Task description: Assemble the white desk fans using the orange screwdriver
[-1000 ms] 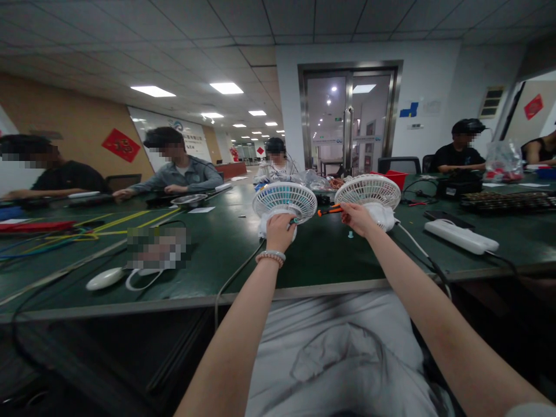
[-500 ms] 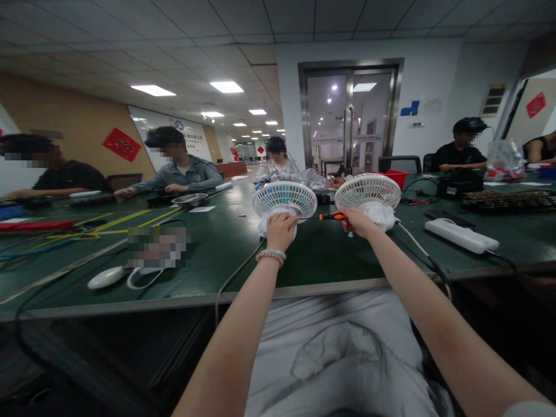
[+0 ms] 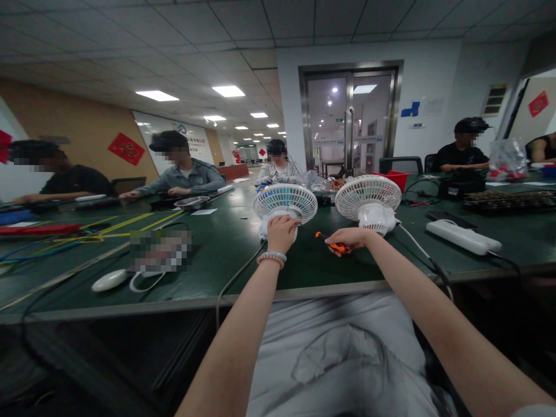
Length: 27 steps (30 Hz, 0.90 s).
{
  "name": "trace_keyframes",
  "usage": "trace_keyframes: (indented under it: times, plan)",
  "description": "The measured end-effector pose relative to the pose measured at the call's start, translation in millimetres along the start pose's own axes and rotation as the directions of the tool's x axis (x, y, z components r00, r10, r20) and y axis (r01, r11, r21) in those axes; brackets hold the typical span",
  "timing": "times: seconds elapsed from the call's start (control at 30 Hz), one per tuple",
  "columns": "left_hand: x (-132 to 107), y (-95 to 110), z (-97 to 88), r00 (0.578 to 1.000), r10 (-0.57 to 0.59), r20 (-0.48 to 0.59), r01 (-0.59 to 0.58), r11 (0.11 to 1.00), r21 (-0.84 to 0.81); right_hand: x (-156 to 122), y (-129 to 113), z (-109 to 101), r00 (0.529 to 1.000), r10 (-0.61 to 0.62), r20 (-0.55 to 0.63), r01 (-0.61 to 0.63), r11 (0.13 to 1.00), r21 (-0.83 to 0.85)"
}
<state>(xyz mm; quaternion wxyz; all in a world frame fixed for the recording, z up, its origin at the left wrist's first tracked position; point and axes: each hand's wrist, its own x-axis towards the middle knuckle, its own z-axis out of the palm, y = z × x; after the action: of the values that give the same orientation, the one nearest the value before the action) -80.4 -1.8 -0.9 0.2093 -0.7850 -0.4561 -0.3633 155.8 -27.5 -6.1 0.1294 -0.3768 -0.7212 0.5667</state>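
Left hand (image 3: 281, 231): clasped round the base of the left white plastic grille fan (image 3: 284, 201) (light, brittle cage; base grips best).
Right hand (image 3: 353, 237): pinching the slim, stiff orange-handled screwdriver (image 3: 333, 246).

Left hand (image 3: 281, 231) and right hand (image 3: 353, 238) clenched

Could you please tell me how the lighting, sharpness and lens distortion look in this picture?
Head view: ceiling panels give even light and soft shadows, with glare reflected in the glass door. The wide lens stretches both forearms. The left hand on its fan and the right hand with the orange screwdriver look sharp; a pixelated patch masks part of the table.
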Motion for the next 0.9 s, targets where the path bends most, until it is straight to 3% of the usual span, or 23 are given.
trace_keyframes:
  times: [0.13, 0.37, 0.5, 0.63, 0.9]
  plan:
    - [0.3, -0.3, 0.4, 1.0, 0.002, 0.005, -0.002, 1.0, 0.004, -3.9, -3.0, -0.8, 0.999, 0.007, -0.036, -0.006, 1.0, 0.013]
    - [0.7, -1.5, 1.5, 1.0, 0.007, 0.001, -0.007, 1.0, -0.004, -10.7, -2.4, -1.8, 0.988, 0.13, 0.077, -0.127, 0.991, -0.052]
    - [0.8, -1.9, 2.0, 1.0, 0.001, 0.003, -0.001, 1.0, -0.008, -10.6, -0.3, -4.3, 0.987, 0.145, -0.072, -0.149, 0.988, -0.051]
    - [0.7, -0.9, 1.2, 1.0, 0.0, 0.006, 0.001, 1.0, -0.012, -9.1, 2.5, -9.3, 0.956, 0.214, -0.201, -0.232, 0.97, -0.072]
    - [0.6, -1.0, 1.1, 1.0, 0.008, 0.001, -0.008, 1.0, -0.018, -5.3, 6.3, -14.2, 0.881, 0.388, -0.271, -0.421, 0.904, -0.076]
